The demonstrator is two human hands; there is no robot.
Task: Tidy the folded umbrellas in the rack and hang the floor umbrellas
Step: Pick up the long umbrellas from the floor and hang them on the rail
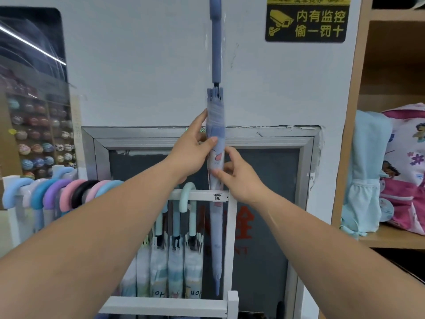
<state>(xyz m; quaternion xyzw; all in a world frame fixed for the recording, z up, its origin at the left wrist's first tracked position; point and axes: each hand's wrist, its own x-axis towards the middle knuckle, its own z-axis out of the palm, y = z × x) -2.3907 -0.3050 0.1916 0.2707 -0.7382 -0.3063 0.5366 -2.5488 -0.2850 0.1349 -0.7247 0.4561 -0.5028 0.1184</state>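
Note:
I hold a long lavender-blue umbrella [216, 116] upright in front of the white wall, handle up and tip down near the rack's lower bar. My left hand [192, 153] wraps the folded canopy from the left, thumb across its front. Just below, my right hand [239, 178] pinches the canopy from the right. The white rack [200, 196] stands underneath. Several umbrellas with curved pastel handles [59, 192] hang along its top bar at the left, and a mint-handled umbrella [187, 199] hangs near the middle. My forearms hide part of the rack.
A wooden shelf [391, 238] at the right holds a light-blue bag [365, 171] and a pink backpack [407, 162]. A metal-framed panel [308, 157] sits behind the rack. A black and yellow camera sign [307, 19] is on the wall. Balls fill a display at the far left [39, 143].

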